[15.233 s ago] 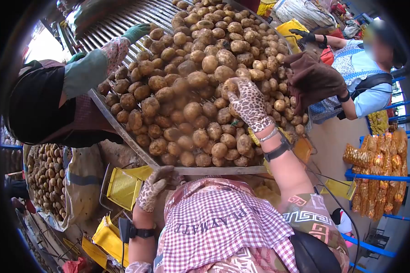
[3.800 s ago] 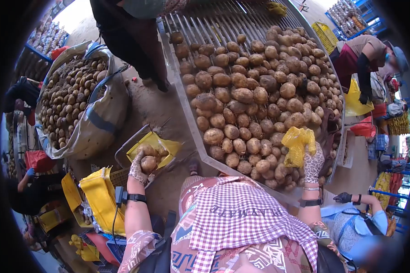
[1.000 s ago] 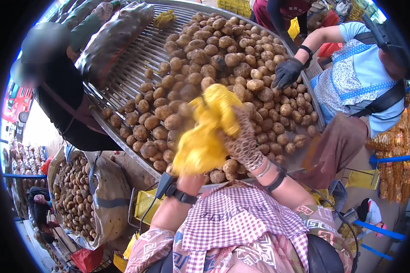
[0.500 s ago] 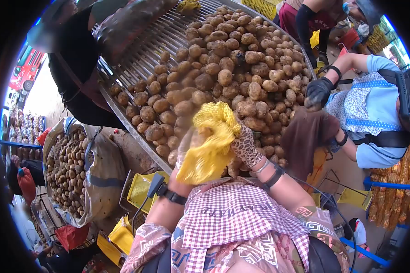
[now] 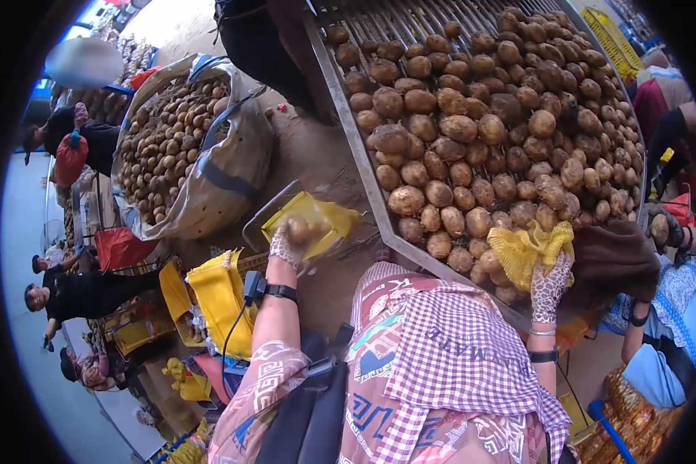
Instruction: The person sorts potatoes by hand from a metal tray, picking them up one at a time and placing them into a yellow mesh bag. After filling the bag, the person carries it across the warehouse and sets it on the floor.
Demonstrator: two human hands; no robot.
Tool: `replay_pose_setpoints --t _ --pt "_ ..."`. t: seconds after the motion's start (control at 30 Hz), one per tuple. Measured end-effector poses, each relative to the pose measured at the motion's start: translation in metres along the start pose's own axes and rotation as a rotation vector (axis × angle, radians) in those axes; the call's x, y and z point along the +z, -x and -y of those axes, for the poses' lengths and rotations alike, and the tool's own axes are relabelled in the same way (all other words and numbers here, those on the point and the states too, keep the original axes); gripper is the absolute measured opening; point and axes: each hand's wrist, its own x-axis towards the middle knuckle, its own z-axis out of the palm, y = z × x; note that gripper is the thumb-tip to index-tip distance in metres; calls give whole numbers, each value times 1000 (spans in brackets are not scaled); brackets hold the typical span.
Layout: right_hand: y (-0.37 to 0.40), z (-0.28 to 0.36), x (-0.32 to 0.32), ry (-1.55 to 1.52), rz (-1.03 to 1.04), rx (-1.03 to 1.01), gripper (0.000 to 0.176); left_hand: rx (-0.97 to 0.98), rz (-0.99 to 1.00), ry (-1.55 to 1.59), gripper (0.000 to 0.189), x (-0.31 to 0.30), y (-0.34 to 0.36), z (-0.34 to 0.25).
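Note:
My left hand (image 5: 284,246), in a leopard-print glove, is closed around a brownish round potato (image 5: 298,230), blurred by motion. It is at the mouth of a yellow bag (image 5: 321,220) hung on a metal frame (image 5: 269,203), to the left of the sorting table. My right hand (image 5: 551,288), gloved alike, grips a crumpled yellow mesh bag (image 5: 522,251) at the table's near edge. Under and behind that bag lie many soil-marked potatoes (image 5: 456,178) on the slatted metal table (image 5: 383,220).
A large woven sack (image 5: 232,182) full of potatoes stands to the left. Yellow bags (image 5: 220,298) hang below it. A brown cloth (image 5: 615,259) and a co-worker's blue sleeve (image 5: 657,375) are close on my right. Another person in dark clothing (image 5: 274,58) stands beyond the table's left side.
My view has swung left. Both hands were together on the yellow mesh bag; now my left hand is away at the hanging bag with a potato, while my right keeps the mesh bag.

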Motion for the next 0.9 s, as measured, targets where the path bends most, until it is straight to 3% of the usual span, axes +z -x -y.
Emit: replay_pose_setpoints --t 0.03,0.1,0.17,0.2,0.27,0.33,0.4,0.43,0.47,0.53,0.57,0.63,0.67,0.73,0.77,0.8,0.87,0.9 --pt "3 0 7 1 2 0 62 -1 -1 0 35 -10 -8 -6" --pt "7 -10 8 -328 81 126 75 99 -297 -377 38 -19 -26 -15" --pt "3 15 -13 -224 27 -1 102 249 -34 -351 39 16 -12 -13" --pt "-3 43 -33 -234 23 -29 110 251 229 -353 39 41 -1 -12" --pt "-4 57 -30 -211 160 63 115 210 630 -360 46 128 60 12" --pt "-9 63 -12 -82 151 88 100 123 939 -505 47 204 93 43" --pt "-16 52 0 -222 24 147 87 113 1136 -642 51 270 110 90" --pt "-15 47 5 -271 -55 210 74 177 1159 -757 51 301 123 113" --pt "-12 39 10 -274 -82 230 74 242 1179 -869 52 331 133 135" --pt "-6 22 13 -336 -65 274 62 574 1298 -1182 56 378 114 180" --pt "-4 18 9 -391 -101 281 53 571 1327 -1185 56 399 109 198" --pt "8 -2 16 -449 -131 361 50 1422 1372 -1620 60 432 106 228" --pt "11 -4 13 -504 -151 403 50 1432 1391 -1611 60 440 109 240" --pt "18 -4 -5 -611 -168 519 46 1308 1108 -2098 62 451 109 257" --pt "22 -8 0 -787 -284 687 42 1361 1129 -2036 64 453 97 263" --pt "28 -13 -1 -885 -411 699 41 1364 1144 -2040 64 454 83 265" --pt "21 -9 -28 -1011 -469 769 41 1017 1226 -1747 69 455 82 264" --pt "16 -7 -41 -1053 -494 795 41 591 1231 -1519 75 453 83 259"
